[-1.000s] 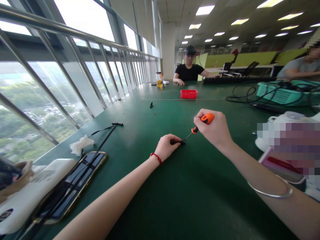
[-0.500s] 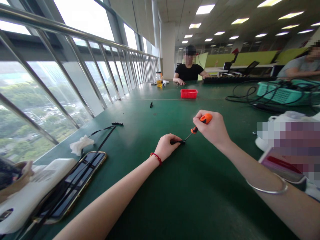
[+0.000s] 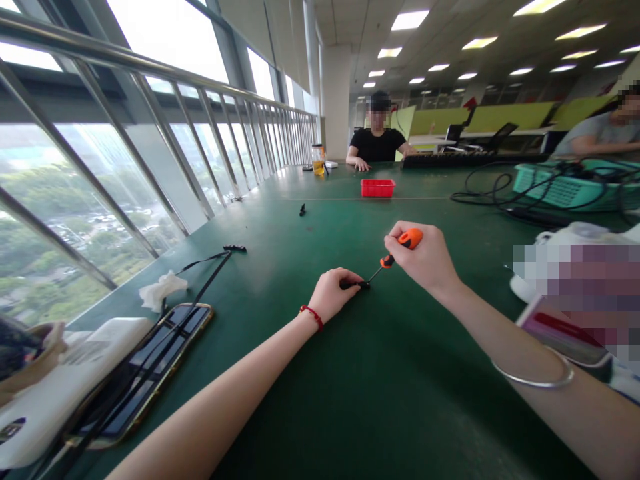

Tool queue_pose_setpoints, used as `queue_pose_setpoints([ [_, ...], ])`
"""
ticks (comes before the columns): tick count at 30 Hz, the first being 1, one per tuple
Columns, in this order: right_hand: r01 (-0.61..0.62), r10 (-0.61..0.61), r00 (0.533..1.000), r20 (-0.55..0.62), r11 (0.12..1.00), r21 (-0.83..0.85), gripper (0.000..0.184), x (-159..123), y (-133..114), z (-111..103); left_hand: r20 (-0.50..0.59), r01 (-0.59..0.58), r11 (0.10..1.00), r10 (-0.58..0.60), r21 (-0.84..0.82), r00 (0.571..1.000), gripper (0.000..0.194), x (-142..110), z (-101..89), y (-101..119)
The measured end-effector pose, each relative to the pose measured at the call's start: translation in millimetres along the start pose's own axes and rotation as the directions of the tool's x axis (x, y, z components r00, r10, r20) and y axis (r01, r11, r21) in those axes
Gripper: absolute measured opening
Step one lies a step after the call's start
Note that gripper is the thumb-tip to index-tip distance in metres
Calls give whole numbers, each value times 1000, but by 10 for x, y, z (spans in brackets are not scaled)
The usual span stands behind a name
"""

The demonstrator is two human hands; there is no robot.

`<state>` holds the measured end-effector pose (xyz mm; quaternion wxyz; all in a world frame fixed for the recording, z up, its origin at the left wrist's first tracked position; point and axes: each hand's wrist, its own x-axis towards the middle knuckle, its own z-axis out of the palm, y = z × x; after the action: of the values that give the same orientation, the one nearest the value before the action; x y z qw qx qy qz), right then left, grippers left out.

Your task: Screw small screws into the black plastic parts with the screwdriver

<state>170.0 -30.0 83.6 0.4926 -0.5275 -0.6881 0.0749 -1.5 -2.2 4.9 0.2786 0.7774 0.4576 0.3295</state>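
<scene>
A small black part (image 3: 365,285) lies against the green tabletop (image 3: 350,387), pinched between the thumb and fingers of my left hand (image 3: 336,293). What kind of part it is I cannot make out, since my fingers cover much of it. My right hand (image 3: 420,253) is closed around the orange and black handle of a screwdriver (image 3: 411,238). The screwdriver slants down to the left, and its thin metal shaft meets the right end of the black part. Farther up the table, a similar small black piece (image 3: 303,210) lies by itself.
A phone (image 3: 173,347) with black straps across it, a white case (image 3: 107,340) and crumpled tissue (image 3: 163,290) lie left. A red tray (image 3: 378,189) sits ahead. Cables and a teal basket (image 3: 560,190) are right. One person (image 3: 379,143) sits opposite, another at far right.
My right hand and the screwdriver have shifted very slightly to the left. My left hand stays in place on the black part.
</scene>
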Motion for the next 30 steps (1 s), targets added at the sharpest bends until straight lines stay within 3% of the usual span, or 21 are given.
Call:
queue_pose_setpoints([
  [8,2,-1,999,34,1000,-18,19,9,2,-6,-6,-13,1000,13,-14,1000,15,-6,-7,9],
  [12,4,-3,1000,31,999,-52,8,8,-10,-15,-4,-17,1000,17,-19,1000,16,-1,1,1],
  [16,-5,7,999,43,999,-47,21,-1,-39,-18,-2,-21,999,21,-31,1000,16,-2,1,10],
  [21,-2,0,1000,-17,993,-116,23,-7,-56,-21,2,-20,999,20,-28,1000,16,-2,-5,19],
  [25,24,-24,1000,1,994,-107,11,-14,-60,-45,1,-16,1000,16,-27,1000,15,4,-3,9],
  [30,-29,27,1000,-11,981,-193,21,-11,-61,-40,-5,-31,999,30,-39,1000,15,3,2,2],
])
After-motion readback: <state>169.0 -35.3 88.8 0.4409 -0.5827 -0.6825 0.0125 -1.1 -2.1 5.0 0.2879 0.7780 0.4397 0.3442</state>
